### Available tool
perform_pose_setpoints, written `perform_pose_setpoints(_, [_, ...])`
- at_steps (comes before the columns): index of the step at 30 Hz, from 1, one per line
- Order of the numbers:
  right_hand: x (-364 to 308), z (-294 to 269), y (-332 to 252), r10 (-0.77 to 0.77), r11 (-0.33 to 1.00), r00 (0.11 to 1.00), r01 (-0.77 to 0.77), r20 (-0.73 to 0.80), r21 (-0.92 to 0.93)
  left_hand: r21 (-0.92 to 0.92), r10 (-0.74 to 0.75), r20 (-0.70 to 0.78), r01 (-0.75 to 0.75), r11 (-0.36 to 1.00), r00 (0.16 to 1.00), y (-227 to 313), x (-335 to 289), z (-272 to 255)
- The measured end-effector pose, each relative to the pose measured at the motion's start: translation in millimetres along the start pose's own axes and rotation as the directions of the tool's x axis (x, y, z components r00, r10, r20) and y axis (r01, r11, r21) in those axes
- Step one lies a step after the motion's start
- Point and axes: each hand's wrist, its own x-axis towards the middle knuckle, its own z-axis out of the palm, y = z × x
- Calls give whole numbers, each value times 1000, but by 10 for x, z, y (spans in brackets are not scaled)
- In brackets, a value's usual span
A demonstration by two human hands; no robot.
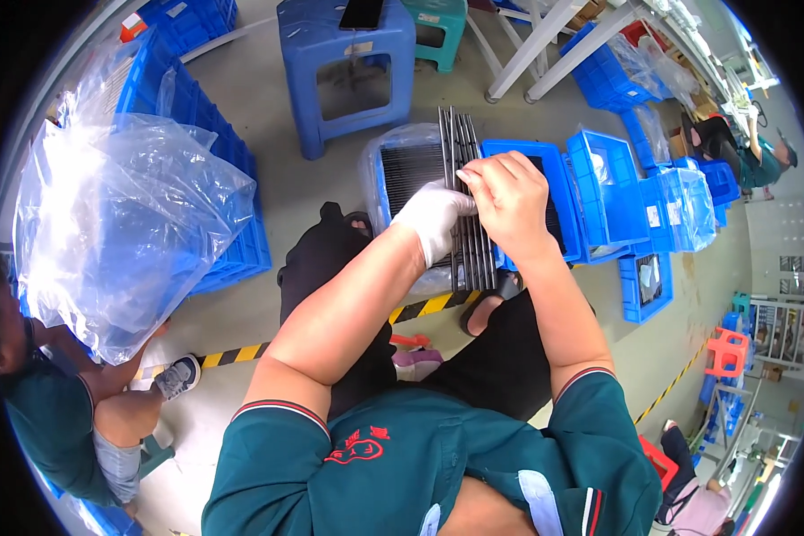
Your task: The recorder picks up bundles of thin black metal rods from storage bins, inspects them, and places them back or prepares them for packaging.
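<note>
Probably stiff and slick, the slim dark rods (467, 248) above the left crate (381, 198) suit a mid-length hold: left hand (434, 221) clasping, right hand (512, 198) pinching, exactly what unclear.

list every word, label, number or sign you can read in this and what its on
Green shirt, chest: red stitched characters above a red outlined emblem; wording not copied here.
Blue stool, below the seat edge: pale label, too small to read.
Teal stool: pale label, too small to read.
Stacked blue bins on the right: white labels, too small to read.
Black rods in the hands: no text visible.
</note>
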Motion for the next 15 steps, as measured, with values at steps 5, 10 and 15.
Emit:
perform_pose_setpoints(5, [43,4,39,-50,994,999,48,21,102,34,22,-9,-22,999,1000,30,-14,-26])
perform_pose_setpoints(10, [-12,34,-46,94,996,995,-94,-18,-3,20,21,11,-21,1000,1000,26,13,-52])
perform_pose_setpoints(15, [24,69,-14,59,998,997,-59,-51,-1,45,21,-46,-19,999,999,28,-9,-25])
